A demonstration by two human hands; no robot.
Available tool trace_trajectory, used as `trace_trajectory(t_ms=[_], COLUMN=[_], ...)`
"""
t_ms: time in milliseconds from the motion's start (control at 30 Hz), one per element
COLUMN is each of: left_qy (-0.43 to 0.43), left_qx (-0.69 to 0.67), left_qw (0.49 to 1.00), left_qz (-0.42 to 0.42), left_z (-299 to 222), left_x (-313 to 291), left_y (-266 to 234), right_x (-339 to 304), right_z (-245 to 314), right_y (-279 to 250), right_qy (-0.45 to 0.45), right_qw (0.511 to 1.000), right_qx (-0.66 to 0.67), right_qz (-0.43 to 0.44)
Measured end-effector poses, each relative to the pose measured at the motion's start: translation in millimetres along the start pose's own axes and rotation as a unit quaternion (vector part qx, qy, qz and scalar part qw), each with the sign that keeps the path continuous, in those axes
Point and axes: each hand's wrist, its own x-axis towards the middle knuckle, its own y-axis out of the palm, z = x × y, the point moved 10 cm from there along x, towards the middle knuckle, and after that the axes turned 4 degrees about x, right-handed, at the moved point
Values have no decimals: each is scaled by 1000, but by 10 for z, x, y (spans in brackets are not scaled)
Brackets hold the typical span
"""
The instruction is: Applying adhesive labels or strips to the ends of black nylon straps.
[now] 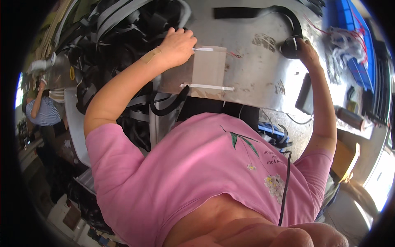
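At the right of the metal table, my right hand [309, 53] is closed on the side of a small rolled black strap [290, 48]. A white band shows on that roll. From it a loose length of black strap [242, 12] curves up and lies toward the left across the far part of the table. My left hand [178, 46] rests at the edge of a heap of black straps [123, 45], back of the hand up, fingers curled. Its fingertips are hidden, so what they grip cannot be seen. A tan strip of plaster [152, 55] is on my left wrist.
Between my hands a beige square [208, 68] with white tape edges is on the metal table [255, 74]. At right stand a blue crate [362, 74], tangled clear plastic [343, 45] and a dark grey block [304, 94]. Another person [43, 111] is far left.
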Motion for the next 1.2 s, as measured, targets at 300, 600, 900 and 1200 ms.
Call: trace_trajectory(t_ms=[300, 600, 900, 1200], left_qy=[9, -108, -273, -199], left_qx=[-300, -456, -878, -799], left_qw=[920, 863, 393, 555], left_qz=[-252, -188, -9, 116], left_z=[-1080, -722, -1284, -1863], left_x=[967, 1505, 249, 89], left_y=[-608, -74, 943, 942], right_x=[-576, -798, -738, -98], right_z=[601, 316, 177, 311], right_y=[-140, -28, 168, 71], right_qy=[-85, -6, 146, 93], right_qw=[985, 969, 979, 986], right_qx=[111, 174, 138, -78], right_qz=[-102, -176, -20, 112])
